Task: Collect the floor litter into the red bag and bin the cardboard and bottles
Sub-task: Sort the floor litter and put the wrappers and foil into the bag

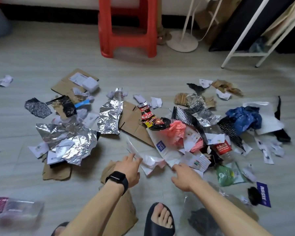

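Litter covers the grey floor. A crumpled pinkish-red bag (pixel 175 132) lies in the middle of the pile, partly under a black and red snack wrapper (pixel 152 120). A clear bottle with a red label (pixel 223 147) lies to its right. Flat cardboard (pixel 133 121) sits behind the bag, with more cardboard pieces at the left (pixel 56 172) and by my feet (pixel 124 206). My left hand (pixel 129 169), with a black watch on its wrist, reaches out with its fingers on a crumpled white wrapper (pixel 152 163). My right hand (pixel 184 176) reaches to the edge of a white mailer (pixel 165 150); it holds nothing.
Crumpled foil sheets (pixel 70 140) and paper scraps spread to the left, a blue bag (pixel 243 116) and green packet (pixel 226 176) to the right. A red stool (pixel 126 31), a fan base (pixel 182 41) and a white rack (pixel 242 40) stand behind. My slippered foot (pixel 160 220) is below.
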The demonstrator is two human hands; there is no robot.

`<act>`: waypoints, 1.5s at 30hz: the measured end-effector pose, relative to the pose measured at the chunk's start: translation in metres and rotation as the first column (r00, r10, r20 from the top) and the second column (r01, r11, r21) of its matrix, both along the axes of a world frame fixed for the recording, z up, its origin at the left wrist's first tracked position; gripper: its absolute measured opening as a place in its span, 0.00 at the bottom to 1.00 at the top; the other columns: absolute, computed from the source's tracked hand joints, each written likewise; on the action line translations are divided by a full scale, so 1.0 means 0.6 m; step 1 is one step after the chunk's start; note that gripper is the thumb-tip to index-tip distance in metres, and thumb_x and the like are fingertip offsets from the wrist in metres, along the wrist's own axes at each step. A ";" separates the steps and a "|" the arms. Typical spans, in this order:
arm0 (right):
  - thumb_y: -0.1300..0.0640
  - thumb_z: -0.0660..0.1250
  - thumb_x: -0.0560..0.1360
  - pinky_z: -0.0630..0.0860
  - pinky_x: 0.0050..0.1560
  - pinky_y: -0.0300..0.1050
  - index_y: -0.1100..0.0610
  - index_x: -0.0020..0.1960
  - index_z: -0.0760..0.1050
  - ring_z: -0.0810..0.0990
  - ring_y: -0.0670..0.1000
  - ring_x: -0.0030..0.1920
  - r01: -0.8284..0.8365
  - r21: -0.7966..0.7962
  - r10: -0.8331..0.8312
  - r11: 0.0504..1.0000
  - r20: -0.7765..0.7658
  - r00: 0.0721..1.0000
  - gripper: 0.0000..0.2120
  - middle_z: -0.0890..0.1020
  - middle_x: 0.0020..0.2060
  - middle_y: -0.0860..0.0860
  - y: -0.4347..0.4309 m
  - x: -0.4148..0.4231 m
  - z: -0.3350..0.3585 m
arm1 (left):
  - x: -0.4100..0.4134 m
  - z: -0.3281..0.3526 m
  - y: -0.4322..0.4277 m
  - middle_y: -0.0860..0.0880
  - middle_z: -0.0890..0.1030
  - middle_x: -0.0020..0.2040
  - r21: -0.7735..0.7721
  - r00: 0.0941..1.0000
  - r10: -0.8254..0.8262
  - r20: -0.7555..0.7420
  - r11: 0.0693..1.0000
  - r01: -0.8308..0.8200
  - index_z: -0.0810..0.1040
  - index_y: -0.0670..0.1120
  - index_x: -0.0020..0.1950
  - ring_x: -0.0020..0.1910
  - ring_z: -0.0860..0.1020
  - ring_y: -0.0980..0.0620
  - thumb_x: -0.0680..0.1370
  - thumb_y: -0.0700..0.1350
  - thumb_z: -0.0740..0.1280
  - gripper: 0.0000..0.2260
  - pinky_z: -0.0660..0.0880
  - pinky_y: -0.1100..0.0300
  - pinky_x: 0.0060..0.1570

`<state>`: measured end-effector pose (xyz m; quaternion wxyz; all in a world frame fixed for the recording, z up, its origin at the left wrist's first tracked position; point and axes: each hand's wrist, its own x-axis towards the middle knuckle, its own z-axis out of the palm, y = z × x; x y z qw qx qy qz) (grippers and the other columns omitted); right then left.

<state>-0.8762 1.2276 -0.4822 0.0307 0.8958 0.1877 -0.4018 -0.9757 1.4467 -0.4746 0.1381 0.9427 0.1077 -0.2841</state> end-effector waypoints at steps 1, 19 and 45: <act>0.48 0.60 0.78 0.73 0.65 0.55 0.52 0.73 0.66 0.70 0.59 0.69 0.010 -0.002 -0.010 1.000 0.038 0.999 0.25 0.67 0.72 0.54 0.007 0.006 -0.012 | 0.008 -0.016 0.001 0.45 0.55 0.80 0.019 1.000 -0.018 0.004 1.000 0.018 0.56 0.54 0.79 0.76 0.60 0.43 0.80 0.50 0.63 0.29 0.65 0.45 0.70; 0.63 0.61 0.79 0.68 0.42 0.48 0.56 0.73 0.57 0.79 0.63 0.50 0.356 0.236 -0.410 0.904 0.247 0.878 0.25 0.79 0.53 0.60 -0.014 -0.020 -0.102 | -0.005 -0.106 0.021 0.48 0.73 0.63 0.126 0.980 -0.200 0.018 0.972 0.196 0.63 0.58 0.76 0.62 0.69 0.44 0.84 0.44 0.56 0.21 0.71 0.51 0.53; 0.55 0.73 0.71 0.81 0.51 0.45 0.49 0.50 0.83 0.83 0.47 0.45 -0.420 0.810 0.277 0.408 0.329 0.903 0.08 0.86 0.44 0.45 0.542 -0.346 0.520 | -0.583 0.426 0.416 0.53 0.76 0.56 0.319 0.714 0.481 0.509 0.665 -0.675 0.77 0.59 0.59 0.54 0.80 0.46 0.80 0.60 0.60 0.12 0.76 0.55 0.46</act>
